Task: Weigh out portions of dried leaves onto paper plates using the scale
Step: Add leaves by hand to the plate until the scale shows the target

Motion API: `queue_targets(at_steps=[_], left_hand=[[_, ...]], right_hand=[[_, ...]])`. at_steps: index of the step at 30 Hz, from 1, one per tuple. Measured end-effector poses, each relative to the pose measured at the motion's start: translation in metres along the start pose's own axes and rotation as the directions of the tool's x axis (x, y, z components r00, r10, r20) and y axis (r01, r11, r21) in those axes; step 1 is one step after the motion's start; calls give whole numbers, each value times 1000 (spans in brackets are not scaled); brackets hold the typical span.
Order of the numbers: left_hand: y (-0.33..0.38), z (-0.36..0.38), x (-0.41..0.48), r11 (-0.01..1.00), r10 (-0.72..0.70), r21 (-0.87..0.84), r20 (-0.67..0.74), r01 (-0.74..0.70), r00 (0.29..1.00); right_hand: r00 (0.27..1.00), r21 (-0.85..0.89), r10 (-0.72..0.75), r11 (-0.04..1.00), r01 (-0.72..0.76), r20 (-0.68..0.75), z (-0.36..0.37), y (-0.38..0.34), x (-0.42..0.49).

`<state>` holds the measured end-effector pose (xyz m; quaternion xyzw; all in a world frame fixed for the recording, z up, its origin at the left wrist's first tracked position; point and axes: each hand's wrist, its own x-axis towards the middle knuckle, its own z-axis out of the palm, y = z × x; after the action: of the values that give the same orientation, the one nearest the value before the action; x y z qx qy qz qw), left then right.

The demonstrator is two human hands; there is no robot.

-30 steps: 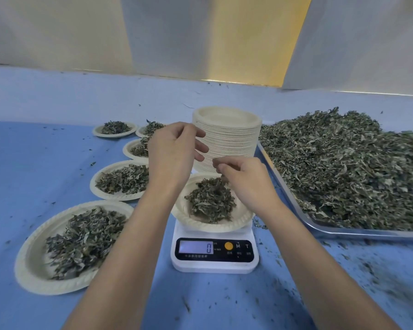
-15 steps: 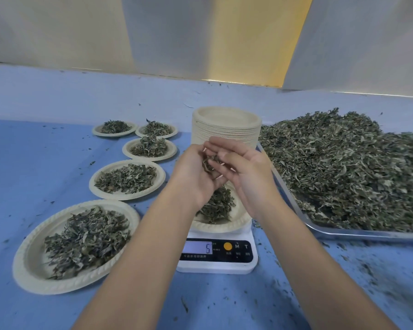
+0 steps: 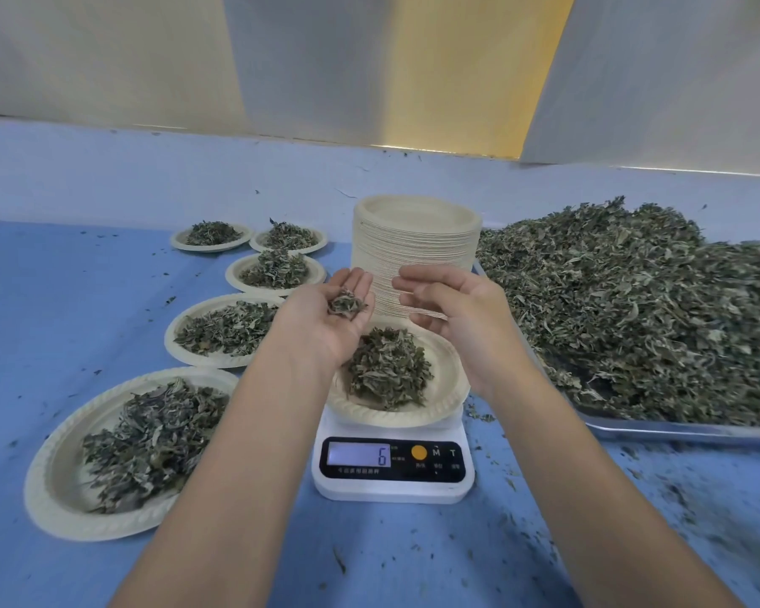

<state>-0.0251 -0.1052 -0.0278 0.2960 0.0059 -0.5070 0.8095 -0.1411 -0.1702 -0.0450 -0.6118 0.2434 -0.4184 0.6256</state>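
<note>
A white digital scale (image 3: pixel 393 469) stands on the blue table and its display reads 6. On it sits a paper plate (image 3: pixel 446 390) bearing a mound of dried leaves (image 3: pixel 389 368). My left hand (image 3: pixel 332 320) hovers palm up over the plate's left side, fingers straight, with a small clump of leaves (image 3: pixel 346 304) lying on its fingers. My right hand (image 3: pixel 455 320) is held beside it over the plate's right side, fingers relaxed and apart, holding nothing.
A tall stack of paper plates (image 3: pixel 415 252) stands behind the scale. A metal tray (image 3: pixel 676 427) heaped with dried leaves (image 3: pixel 632 309) fills the right. Several filled plates, the nearest (image 3: pixel 62 489), line the left side. Leaf crumbs litter the table.
My hands have drawn apart; the left one turned palm up with a few leaves on it. The scale reading went from 0 to 5 to 6.
</note>
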Motion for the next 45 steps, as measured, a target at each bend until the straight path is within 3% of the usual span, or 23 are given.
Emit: queue_targets(at_steps=[3,6,9,11,20,25,28,31,36,38,40,42,45], left_hand=[[2,-1,-1,1000,15,21,-3,-15,1000],[1,0,-2,973,72,220,10,-73,997],[-2,1,-1,832,144,533,57,-152,988],[-3,0,1,750,159,630,128,-204,979],[-11,3,-3,759,93,611,240,-225,966],[-20,6,-7,748,71,613,309,-256,948],[-31,9,-8,717,31,655,312,-239,950],[-42,18,-8,720,30,659,282,-216,959],[-59,34,-10,771,-13,616,269,-162,963],[-66,38,-10,768,-26,621,278,-159,960],[-71,41,-9,764,-36,626,289,-160,957],[-74,43,-7,763,-45,626,295,-157,954],[-75,43,-6,766,-48,622,301,-158,952]], right_hand=[[1000,-39,15,999,-15,13,0,2,0],[1000,-74,21,997,-20,22,3,4,0],[1000,-73,23,997,-22,12,3,4,1],[1000,-59,22,998,-21,10,2,4,1],[1000,-59,1,998,-3,-28,-5,1,2],[992,-172,-58,984,38,-113,-34,-1,7],[978,-282,-46,959,-13,-203,-70,2,10],[957,-460,61,867,-191,-283,-111,2,13],[860,-667,341,544,-509,-379,-159,4,14],[796,-729,462,374,-574,-390,-169,7,13],[727,-757,585,273,-594,-359,-174,10,12],[701,-760,649,283,-585,-297,-174,14,14],[784,-762,569,386,-520,-247,-168,25,23]])
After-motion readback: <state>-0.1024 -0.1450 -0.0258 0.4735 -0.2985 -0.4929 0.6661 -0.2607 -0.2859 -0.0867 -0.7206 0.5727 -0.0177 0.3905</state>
